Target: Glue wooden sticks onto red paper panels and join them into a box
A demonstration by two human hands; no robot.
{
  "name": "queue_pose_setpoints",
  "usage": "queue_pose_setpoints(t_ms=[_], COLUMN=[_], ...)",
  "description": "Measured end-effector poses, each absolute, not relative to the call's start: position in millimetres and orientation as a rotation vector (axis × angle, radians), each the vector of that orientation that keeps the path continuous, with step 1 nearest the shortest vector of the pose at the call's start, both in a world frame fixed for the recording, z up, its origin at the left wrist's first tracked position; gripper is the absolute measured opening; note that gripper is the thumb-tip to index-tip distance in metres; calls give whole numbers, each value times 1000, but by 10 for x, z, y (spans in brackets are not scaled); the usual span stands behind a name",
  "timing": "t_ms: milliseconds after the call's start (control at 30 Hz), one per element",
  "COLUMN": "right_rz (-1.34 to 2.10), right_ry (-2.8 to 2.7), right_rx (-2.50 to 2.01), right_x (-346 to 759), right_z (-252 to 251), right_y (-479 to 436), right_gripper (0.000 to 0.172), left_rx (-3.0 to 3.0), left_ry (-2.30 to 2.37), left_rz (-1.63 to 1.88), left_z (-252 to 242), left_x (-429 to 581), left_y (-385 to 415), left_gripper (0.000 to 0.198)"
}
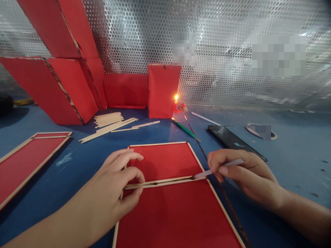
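In front of me lies a red panel [181, 213] edged with thin pale wooden strips. Two wooden strips [165, 182] run side by side across it, with a dark smear between them. My left hand [116, 186] pinches the left end of these strips between thumb and index finger, its other fingers lifted over the panel. A pale, slightly translucent glue stick [232, 164] is gripped in my right hand [245, 175]. Its darkened tip touches the seam near the strips' right end.
A lit candle [176, 103] burns beside a red box [164, 91]. Behind the panel are loose wooden sticks [111, 124] and a green-handled craft knife [184, 128]. A black phone [235, 141] lies at right, a second framed red panel [31, 162] at left. Tall red boxes [69, 82] stand back left.
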State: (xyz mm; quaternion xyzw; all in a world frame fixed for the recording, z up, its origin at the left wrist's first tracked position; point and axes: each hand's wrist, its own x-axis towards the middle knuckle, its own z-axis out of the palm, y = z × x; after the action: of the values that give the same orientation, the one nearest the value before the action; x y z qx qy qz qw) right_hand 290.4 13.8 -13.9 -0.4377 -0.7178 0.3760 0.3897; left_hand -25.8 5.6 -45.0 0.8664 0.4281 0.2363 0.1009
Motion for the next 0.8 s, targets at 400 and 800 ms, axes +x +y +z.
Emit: queue_pose_setpoints(t_ms=[400,800], right_rz=[958,893], right_ry=[-1797,-1743], right_rx=[-1077,-1145], right_x=[2913,3068], right_z=[-148,-83], right_y=[134,163], right_gripper=[18,17], left_rx=[2555,2544], left_ry=[1288,1305], left_rz=[677,614], left_z=[-434,-409], left_x=[-261,-248], left_y=[59,49], left_gripper=[18,18])
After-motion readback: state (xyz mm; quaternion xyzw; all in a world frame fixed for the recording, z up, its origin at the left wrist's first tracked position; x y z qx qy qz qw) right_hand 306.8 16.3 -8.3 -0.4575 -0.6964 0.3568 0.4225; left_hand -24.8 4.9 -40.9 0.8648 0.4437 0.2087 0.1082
